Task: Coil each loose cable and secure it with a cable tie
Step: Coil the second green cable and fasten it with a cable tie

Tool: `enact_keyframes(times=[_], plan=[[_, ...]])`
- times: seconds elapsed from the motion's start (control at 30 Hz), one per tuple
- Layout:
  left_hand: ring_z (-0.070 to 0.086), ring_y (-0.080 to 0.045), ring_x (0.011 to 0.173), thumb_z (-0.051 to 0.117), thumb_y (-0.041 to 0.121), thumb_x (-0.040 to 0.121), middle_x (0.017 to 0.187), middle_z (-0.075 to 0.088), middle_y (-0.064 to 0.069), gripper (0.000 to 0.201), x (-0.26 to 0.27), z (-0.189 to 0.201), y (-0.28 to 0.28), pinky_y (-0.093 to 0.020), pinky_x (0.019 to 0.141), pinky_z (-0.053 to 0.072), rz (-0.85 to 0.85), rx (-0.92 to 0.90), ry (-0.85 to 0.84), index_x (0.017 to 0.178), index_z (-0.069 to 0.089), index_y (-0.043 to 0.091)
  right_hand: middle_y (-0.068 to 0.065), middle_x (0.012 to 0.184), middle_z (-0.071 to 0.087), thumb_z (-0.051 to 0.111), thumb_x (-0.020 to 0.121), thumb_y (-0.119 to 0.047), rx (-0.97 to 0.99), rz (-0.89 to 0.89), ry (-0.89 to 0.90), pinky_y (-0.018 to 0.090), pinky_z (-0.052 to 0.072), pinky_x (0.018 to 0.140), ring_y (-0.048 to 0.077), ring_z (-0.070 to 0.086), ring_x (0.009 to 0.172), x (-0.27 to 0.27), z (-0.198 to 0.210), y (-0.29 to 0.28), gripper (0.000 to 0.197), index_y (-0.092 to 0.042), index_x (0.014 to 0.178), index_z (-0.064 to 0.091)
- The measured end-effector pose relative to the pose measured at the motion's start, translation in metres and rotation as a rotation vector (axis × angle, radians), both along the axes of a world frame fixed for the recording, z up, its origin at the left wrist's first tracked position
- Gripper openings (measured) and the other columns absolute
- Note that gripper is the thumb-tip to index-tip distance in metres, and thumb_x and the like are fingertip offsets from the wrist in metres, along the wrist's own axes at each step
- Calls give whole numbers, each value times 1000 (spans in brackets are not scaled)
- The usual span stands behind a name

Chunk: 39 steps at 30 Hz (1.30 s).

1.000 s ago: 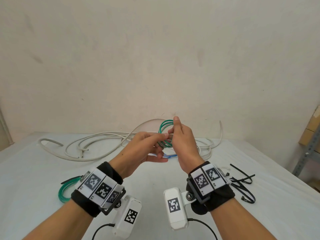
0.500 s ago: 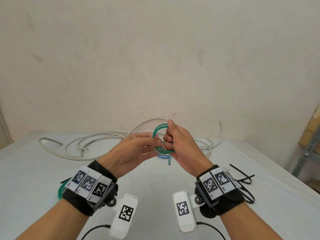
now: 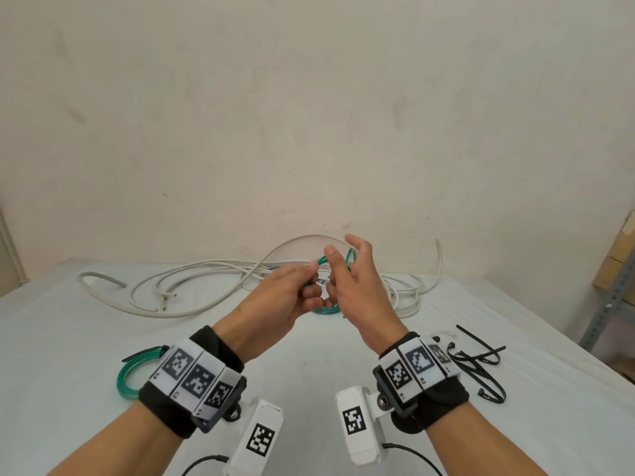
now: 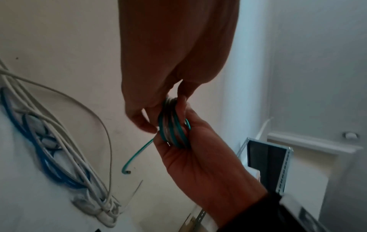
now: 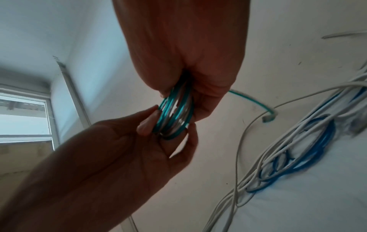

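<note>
Both hands meet above the middle of the table (image 3: pixel 103 338), clamped on one small green cable coil (image 5: pixel 174 113) held upright between them. The left hand (image 3: pixel 275 304) pinches its near-left arc with thumb and fingertips, and the right hand (image 3: pixel 357 290) curls around the opposite arc, with the index finger and thumb raised. The coil stands on edge, its opening facing roughly sideways, so a tie would have to pass through across the stacked turns. A free green tail (image 4: pixel 137 153) hangs down from the coil, unwound. The black cable ties (image 3: pixel 477 365) lie on the table to the right, nearer the right hand, which I judge the likelier one to fetch one while the left keeps the turns together. A finished green coil (image 3: pixel 129 372) rests by the left wrist. Loose white cables (image 3: pixel 178 286), with a blue cable (image 5: pixel 309 158) among them, sprawl behind, clear of the path.
</note>
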<state>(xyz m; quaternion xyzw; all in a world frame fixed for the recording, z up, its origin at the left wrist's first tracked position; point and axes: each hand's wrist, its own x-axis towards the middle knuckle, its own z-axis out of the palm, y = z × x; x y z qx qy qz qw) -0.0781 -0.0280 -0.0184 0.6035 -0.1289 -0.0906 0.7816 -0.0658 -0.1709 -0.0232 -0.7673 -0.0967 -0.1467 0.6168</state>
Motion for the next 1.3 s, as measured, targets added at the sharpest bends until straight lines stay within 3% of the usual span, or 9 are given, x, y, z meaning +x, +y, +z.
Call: enact_keyframes(times=[0.1,0.43,0.63,0.73,0.8,0.87,0.93,1.03,1.3], plan=[[45,-12,60,45,33,111,65,39,6,32,-3,-2,-4,-34,80,44,37,148,-45,82,45,19,-9,70,52,55,103,-52,79,-4,58,35,53,77,4,52,61,4,-5,3,62,-32,152,23],[67,-23,91,65,16,99,105,71,-20,25,10,9,18,-42,93,59,124,322,-154,119,59,3,-8,60,34,50,109,-39,0,146,59,27,47,55,6,35,47,2,3,-9,29,-19,88,50],[35,-15,143,51,-9,82,156,43,9,84,31,33,32,-25,120,24,284,926,-1103,151,45,38,-7,58,33,48,109,-39,-231,290,166,28,50,58,9,33,46,-1,4,-11,30,-16,95,59],[15,-17,158,61,11,97,164,35,14,45,44,45,35,-44,128,8,101,1274,-1171,132,67,38,-7,57,32,49,110,-34,-324,351,159,30,50,59,8,34,45,-3,11,-10,28,-18,89,57],[41,-5,146,62,25,101,144,61,11,24,45,50,36,-47,128,1,48,1376,-1097,120,74,32,-12,55,34,51,109,-36,-390,348,135,31,52,61,6,37,45,-2,14,-11,28,-22,86,59],[63,11,89,63,27,101,95,75,12,18,42,55,35,-37,125,15,54,1320,-1005,110,79,29,-14,54,34,52,108,-37,-405,332,124,31,52,62,5,38,45,-2,15,-13,28,-23,86,60],[55,-4,59,66,26,98,64,66,7,15,40,54,36,-25,89,47,78,1187,-912,97,81,27,-13,55,34,51,109,-37,-379,305,119,30,52,62,6,39,46,-3,16,-15,31,-24,82,58],[34,-9,55,66,18,99,57,48,5,17,33,48,37,-22,54,31,49,950,-763,89,80,19,-8,58,41,48,109,-44,-383,240,59,29,56,62,4,45,45,-8,16,-15,38,-19,79,50],[39,-12,65,48,19,110,70,42,-1,31,28,28,36,-22,60,38,56,574,-512,103,75,5,-2,65,45,46,109,-45,-257,68,-28,34,59,61,3,53,47,1,8,-11,42,-10,96,64]])
